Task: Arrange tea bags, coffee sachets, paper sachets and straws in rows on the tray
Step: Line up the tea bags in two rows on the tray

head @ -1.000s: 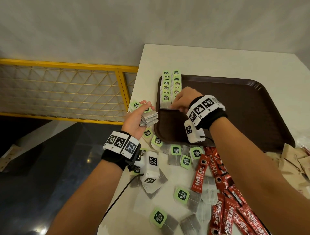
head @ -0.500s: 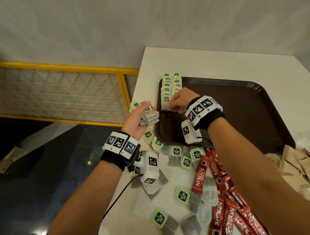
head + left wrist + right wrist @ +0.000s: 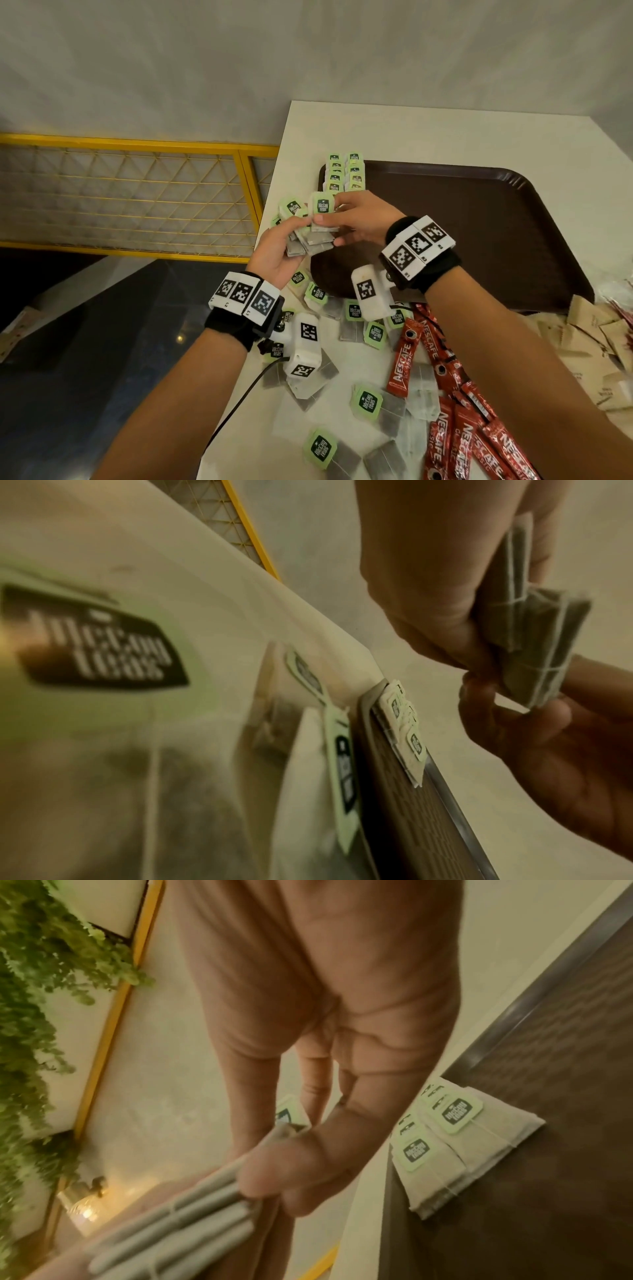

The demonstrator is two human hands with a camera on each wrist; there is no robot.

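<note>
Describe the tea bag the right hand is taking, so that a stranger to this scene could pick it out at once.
Start at the brown tray on the white table; just off its near left edge the left hand holds a fanned stack of tea bags. The one meant is the top tea bag, pinched by the right hand. Its green tag stands upright, facing the camera, above the others.

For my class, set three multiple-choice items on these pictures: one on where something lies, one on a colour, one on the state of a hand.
1. Where do the arranged tea bags lie on the tray?
A. far left corner
B. centre
C. right edge

2. What colour are the coffee sachets?
A. blue
B. red
C. yellow

3. What is the left hand doing?
A. lying flat on the table
B. pointing at the wall
C. holding a stack of tea bags

Answers:
1 A: the rows sit at the tray's far left corner.
2 B: the wrappers are red.
3 C: its fingers curl round the stack.
</note>
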